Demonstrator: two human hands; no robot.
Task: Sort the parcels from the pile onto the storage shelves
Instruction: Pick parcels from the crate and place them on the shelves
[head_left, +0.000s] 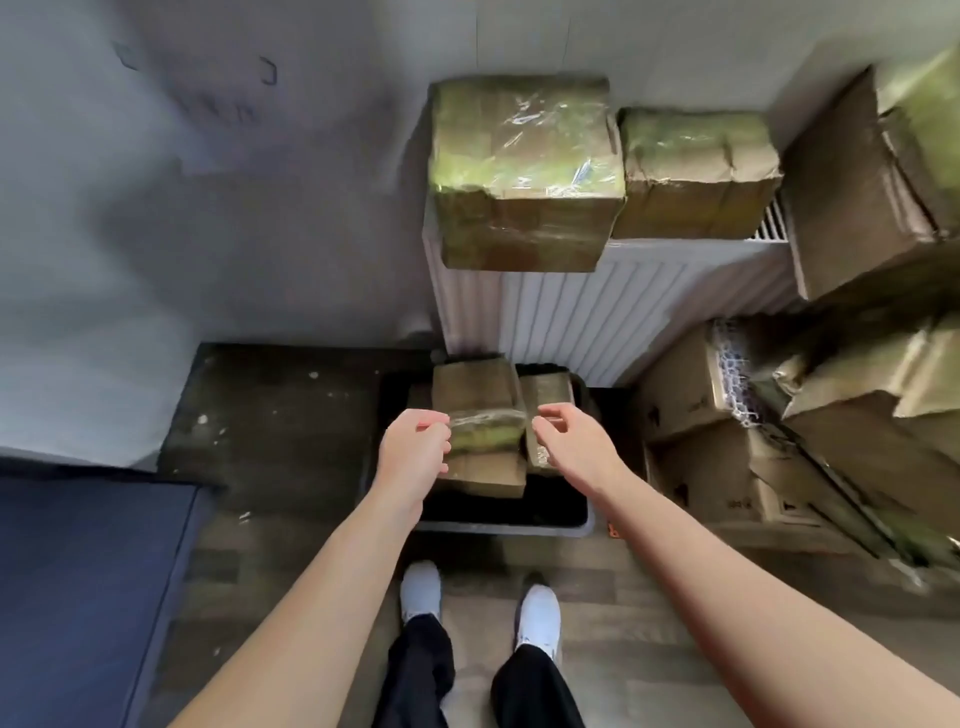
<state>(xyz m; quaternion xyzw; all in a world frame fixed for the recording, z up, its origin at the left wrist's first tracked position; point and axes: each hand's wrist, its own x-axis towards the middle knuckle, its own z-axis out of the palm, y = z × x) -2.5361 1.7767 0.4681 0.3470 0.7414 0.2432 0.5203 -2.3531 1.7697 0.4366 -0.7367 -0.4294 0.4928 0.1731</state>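
A taped brown cardboard parcel (480, 426) lies in a black bin (519, 525) on the floor in front of my feet. A smaller parcel (545, 400) stands beside it on the right in the same bin. My left hand (415, 447) hovers at the left side of the taped parcel, fingers loosely curled, holding nothing. My right hand (569, 441) reaches in from the right, over the gap between the two parcels, its fingers relaxed and empty. Whether either hand touches the parcel is unclear.
Two wrapped parcels (524, 166) (696, 171) sit on top of a white radiator (597, 306) behind the bin. Stacked cardboard boxes (841, 415) crowd the right side. A dark mat (275, 415) lies at the left, and a blue surface (88, 587) is at the lower left.
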